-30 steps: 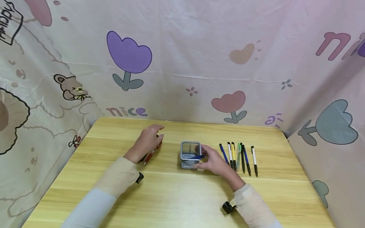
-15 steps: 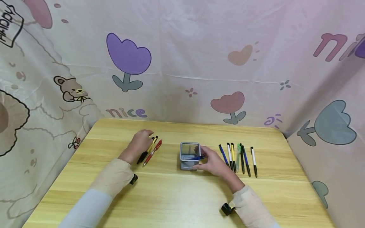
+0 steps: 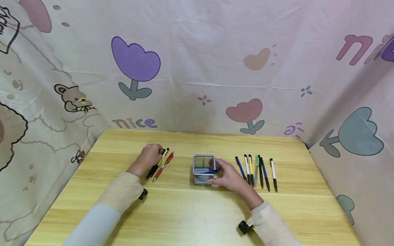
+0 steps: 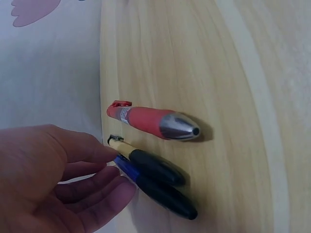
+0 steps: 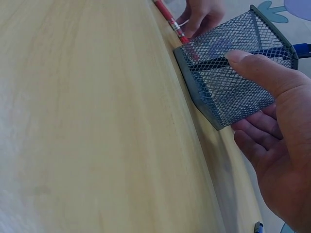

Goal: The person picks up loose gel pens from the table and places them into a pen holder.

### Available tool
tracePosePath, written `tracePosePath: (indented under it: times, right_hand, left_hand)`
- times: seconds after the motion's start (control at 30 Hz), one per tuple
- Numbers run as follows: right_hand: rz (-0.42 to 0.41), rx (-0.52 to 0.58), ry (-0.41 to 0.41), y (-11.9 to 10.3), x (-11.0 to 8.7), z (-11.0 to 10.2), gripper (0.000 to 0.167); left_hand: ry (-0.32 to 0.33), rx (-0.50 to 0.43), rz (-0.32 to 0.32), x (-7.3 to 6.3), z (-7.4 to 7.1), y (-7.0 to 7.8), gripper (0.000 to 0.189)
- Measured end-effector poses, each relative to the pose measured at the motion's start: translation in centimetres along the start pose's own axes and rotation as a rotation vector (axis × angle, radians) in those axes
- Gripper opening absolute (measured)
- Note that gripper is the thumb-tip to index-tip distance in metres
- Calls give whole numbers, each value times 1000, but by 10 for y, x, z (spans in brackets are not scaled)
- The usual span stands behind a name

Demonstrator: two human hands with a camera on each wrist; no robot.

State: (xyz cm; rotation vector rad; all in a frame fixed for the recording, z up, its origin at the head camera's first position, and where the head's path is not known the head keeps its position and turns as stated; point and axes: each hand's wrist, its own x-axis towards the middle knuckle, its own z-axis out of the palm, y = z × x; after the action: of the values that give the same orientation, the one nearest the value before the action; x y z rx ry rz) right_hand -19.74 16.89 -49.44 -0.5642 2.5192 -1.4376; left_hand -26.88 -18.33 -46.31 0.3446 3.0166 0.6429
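Observation:
My left hand (image 3: 148,157) is at the left pen group, thumb and fingertips pinching the blue end of a blue-and-black pen (image 4: 165,196). Right beside that pen lies a yellow-and-black pen (image 4: 156,167). A red pen (image 4: 146,120) with a silver tip lies a little further over. Near the table's middle, my right hand (image 3: 229,176) grips a grey mesh pen holder (image 3: 202,180) from its right side, thumb on the near wall and fingers behind. One blue pen (image 5: 302,50) leans inside the holder, its end sticking out over the rim beside the hand.
On the right lies a row of several pens, among them a yellow pen (image 3: 250,167), a green pen (image 3: 257,171) and a white pen (image 3: 273,172). A patterned curtain (image 3: 191,68) rises behind the wooden table (image 3: 191,215).
My left hand has moved left from over the red pen to the blue-and-black one, uncovering the red and yellow pens. The right hand keeps its hold on the pen holder.

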Motion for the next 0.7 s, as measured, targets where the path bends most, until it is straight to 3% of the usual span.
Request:
tracePosePath:
  times: [0.1, 0.27, 0.4, 0.5, 0.7]
  right_hand:
    - [1, -4, -1, -1, -1, 0, 83]
    - [1, -5, 1, -3, -1, -2, 81]
    - [1, -2, 2, -3, -1, -2, 81]
    - [4, -1, -1, -2, -1, -1, 81]
    - [36, 10, -15, -4, -3, -1, 79]
  left_hand:
    - [-36, -9, -27, 1, 0, 0, 9]
    - [-79, -11, -62, 2, -1, 2, 19]
    - [-86, -12, -86, 2, -1, 2, 7]
    - [-84, -8, -93, 3, -1, 2, 15]
    - [-92, -48, -106, 3, -3, 2, 7]
